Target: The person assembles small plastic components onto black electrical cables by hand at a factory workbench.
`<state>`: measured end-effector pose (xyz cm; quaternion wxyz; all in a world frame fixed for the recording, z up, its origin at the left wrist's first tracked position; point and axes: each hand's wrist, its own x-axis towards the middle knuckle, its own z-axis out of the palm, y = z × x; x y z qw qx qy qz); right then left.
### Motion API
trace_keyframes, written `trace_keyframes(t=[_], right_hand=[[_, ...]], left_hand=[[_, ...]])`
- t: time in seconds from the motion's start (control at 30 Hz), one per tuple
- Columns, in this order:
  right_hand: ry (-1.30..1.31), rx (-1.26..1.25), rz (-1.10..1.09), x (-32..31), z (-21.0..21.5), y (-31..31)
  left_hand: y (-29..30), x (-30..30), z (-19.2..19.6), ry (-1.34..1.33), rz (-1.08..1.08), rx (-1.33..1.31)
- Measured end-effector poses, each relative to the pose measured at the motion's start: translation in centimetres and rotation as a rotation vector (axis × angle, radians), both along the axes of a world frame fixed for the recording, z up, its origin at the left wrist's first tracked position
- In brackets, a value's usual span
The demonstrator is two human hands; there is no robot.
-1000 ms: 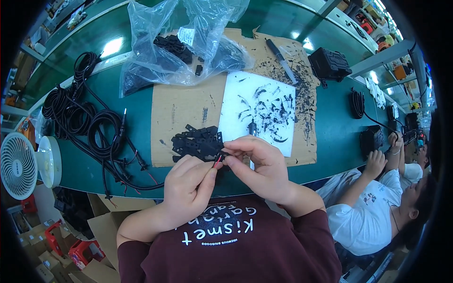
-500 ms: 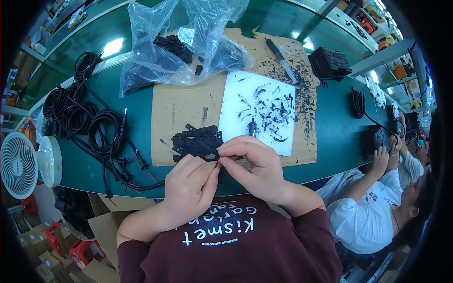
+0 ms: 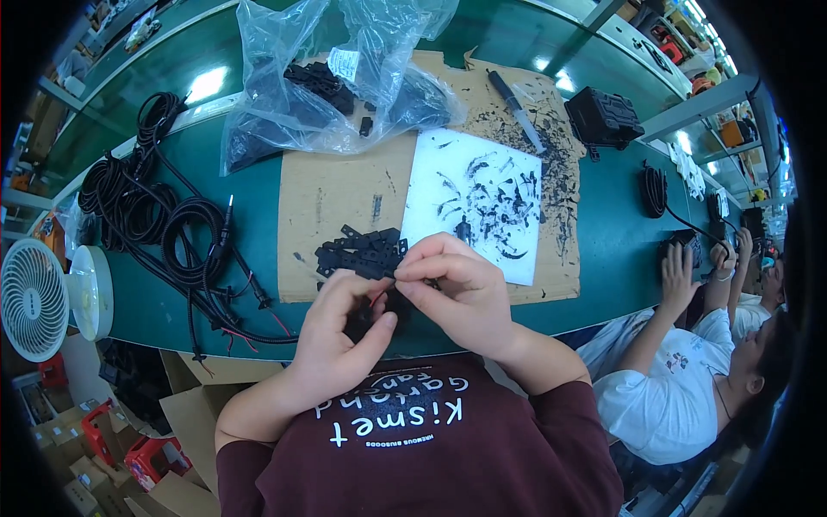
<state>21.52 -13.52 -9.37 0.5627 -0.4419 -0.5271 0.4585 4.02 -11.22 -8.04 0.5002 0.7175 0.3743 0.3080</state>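
My left hand (image 3: 343,332) and my right hand (image 3: 455,289) meet over the near edge of the green table (image 3: 258,207). Both pinch a small black plastic part (image 3: 392,302) with a thin red wire between the fingertips. Just beyond the fingers lies a pile of small black plastic parts (image 3: 357,254) on a brown cardboard sheet (image 3: 336,194). A white paper sheet (image 3: 482,202) strewn with black trimmings lies to the right of the pile.
A clear plastic bag (image 3: 336,77) of black parts lies at the back. Coiled black cables (image 3: 155,215) sprawl at the left, beside a white fan (image 3: 39,297). A knife (image 3: 515,108) and a black box (image 3: 603,121) lie far right. Another person (image 3: 689,370) works at my right.
My hands have stayed at the same spot; the fingers have shifted slightly on the small part, with the left hand curling under the right.
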Motion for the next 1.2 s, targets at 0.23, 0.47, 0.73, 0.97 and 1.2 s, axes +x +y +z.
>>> trace_keyframes(t=[0.23, 0.47, 0.73, 0.97, 1.2], right_hand=[[-0.113, 0.073, 0.054, 0.2, 0.0, 0.2], [0.362, -0.193, 0.097, -0.5, 0.2, 0.8], [-0.008, -0.009, 0.172, -1.7, 0.0, 0.1], [-0.394, 0.551, 0.17, -0.9, 0.5, 1.4], [-0.479, 0.691, 0.222, 0.1, 0.3, 1.2]], left_hand=[[0.6, -2.8, -1.2, 0.002, -0.005, -0.065], [-0.6, -2.7, -0.8, -0.355, 0.107, -0.35], [-0.5, -2.6, -1.4, -0.429, 0.095, -0.331], [0.4, -2.9, -0.2, -0.359, 0.024, -0.024], [1.4, -3.7, 0.1, -0.138, -0.17, 0.108]])
